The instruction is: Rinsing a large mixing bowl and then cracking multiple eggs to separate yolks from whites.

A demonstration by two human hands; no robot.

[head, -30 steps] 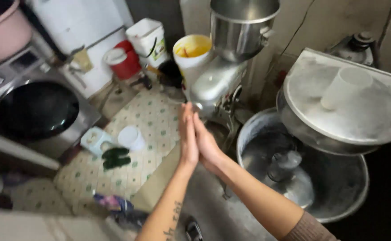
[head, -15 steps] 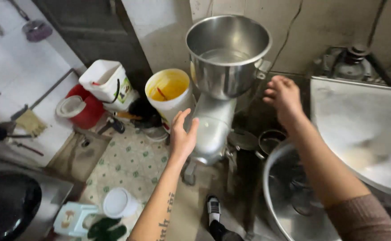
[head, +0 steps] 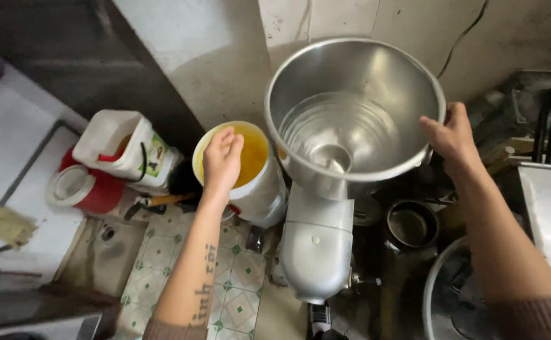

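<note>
Room: cramped kitchen corner, patterned tile floor [head: 181, 283], stained pale wall behind.
Far left: red bucket [head: 83, 189] with white lid, white jerrycan [head: 121, 151] leaning on it.
Left hand [head: 222, 160]: half a second ago open beside the machine's body, now over the yellow-stained white bucket [head: 250, 173], fingers bunched and dipping toward its rim; whether it pinches anything, I cannot tell.
Centre: steel hopper bowl [head: 351, 113] atop the grey grinder body [head: 316, 249], empty inside.
Right hand [head: 451, 135]: was hovering in the air, now clamped on the hopper's right rim.
Meaning: both hands, pressed together a second ago, have parted, one to each vessel.
Right edge: big steel basin [head: 439, 296], small pot [head: 412, 223].
</note>
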